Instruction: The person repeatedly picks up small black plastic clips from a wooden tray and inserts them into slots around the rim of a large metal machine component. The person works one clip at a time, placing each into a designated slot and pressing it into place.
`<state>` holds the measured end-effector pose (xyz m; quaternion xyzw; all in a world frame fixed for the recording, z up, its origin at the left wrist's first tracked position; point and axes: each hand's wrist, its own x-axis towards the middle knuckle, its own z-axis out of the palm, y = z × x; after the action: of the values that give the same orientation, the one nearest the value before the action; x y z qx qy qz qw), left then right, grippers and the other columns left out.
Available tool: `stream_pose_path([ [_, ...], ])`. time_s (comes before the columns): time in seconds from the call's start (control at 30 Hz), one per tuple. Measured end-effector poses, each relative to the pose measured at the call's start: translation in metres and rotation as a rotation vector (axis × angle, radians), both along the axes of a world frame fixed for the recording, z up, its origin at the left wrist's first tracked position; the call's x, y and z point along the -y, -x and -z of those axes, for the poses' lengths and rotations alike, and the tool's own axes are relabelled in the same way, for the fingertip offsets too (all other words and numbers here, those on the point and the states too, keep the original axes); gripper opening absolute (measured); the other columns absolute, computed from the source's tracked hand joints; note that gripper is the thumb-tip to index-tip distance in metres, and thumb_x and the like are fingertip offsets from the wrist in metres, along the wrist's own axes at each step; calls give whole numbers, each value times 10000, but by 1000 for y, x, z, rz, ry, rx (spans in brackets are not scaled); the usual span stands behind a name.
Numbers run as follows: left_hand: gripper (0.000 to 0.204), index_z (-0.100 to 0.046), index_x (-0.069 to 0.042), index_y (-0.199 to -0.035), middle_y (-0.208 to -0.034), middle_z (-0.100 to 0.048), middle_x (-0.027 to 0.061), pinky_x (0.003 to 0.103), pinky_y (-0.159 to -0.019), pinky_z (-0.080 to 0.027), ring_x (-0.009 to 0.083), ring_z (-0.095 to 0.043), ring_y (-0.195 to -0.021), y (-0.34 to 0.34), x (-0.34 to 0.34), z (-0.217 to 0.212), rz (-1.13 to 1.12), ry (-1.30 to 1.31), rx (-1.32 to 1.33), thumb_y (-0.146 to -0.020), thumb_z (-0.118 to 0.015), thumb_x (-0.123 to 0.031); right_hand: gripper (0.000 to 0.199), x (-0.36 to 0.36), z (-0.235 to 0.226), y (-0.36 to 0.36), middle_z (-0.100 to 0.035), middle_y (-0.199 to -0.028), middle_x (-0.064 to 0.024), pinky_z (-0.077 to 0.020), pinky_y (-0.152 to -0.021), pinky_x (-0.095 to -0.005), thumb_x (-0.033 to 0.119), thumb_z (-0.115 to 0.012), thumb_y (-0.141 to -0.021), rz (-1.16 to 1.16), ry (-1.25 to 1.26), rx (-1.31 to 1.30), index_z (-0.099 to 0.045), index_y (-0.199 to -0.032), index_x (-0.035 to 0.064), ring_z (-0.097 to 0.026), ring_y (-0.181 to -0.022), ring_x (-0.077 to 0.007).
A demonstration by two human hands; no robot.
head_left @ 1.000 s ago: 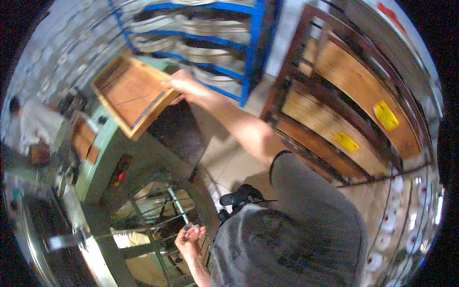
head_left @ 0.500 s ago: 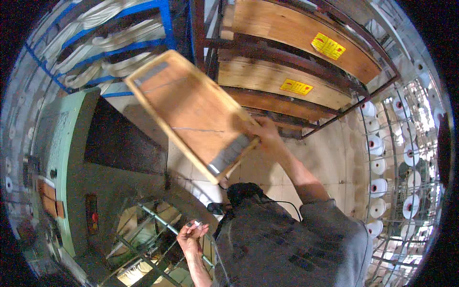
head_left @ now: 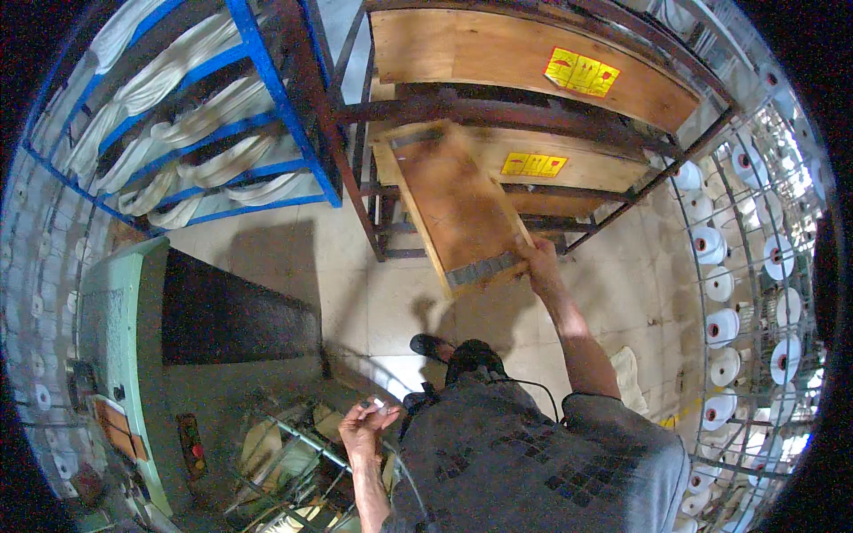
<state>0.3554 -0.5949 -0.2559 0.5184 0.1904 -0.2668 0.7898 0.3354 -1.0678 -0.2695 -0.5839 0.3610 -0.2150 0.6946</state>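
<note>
My right hand (head_left: 544,269) grips the near right corner of a shallow wooden tray (head_left: 524,233), holding it out in front of me. The tray is long and rectangular, with a pale raised rim, a brown bottom and a dark grey strip at each end. It hangs tilted in front of the wooden rack, off the floor. Low at my left side, my left hand (head_left: 360,428) is closed with a small white piece (head_left: 380,405) pinched at the fingertips. The piece is too small to name.
A dark rack holds long wooden boxes (head_left: 426,37) with yellow labels. On the left stands a blue rack (head_left: 289,115) with bundles of white yarn. A green machine (head_left: 142,293) is beside me. White thread cones (head_left: 721,329) fill a wire frame at right. Pale tiles cover the floor (head_left: 355,302).
The tray has moved to the right and been turned more lengthwise, toward the wooden rack, with my right hand still on its corner. My left hand keeps the small white piece. My view has shifted.
</note>
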Motion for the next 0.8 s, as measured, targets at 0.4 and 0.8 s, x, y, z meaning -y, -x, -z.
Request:
stream_pose_path([
  [0.4,201,-644,-8,-877,-1016,-680,151,515,-733,-659,404,-725,-840,-24,28,-3,-111,-125,-9,-804,-669,178,345,147,45,-163,-589,-744,-22,-407,-383,-271,413,-649,-976,175,-78,354,-649,-1039,74,-507,-474,-145],
  [0.8,202,-587,145,-1053,-952,-617,205,508,-829,-640,440,-712,-911,-32,49,-11,-164,-147,1,-872,-512,195,330,201,111,-238,-637,-1056,-85,-520,-797,-291,283,-600,-1002,79,-68,140,-586,-1225,40,-620,-937,-173],
])
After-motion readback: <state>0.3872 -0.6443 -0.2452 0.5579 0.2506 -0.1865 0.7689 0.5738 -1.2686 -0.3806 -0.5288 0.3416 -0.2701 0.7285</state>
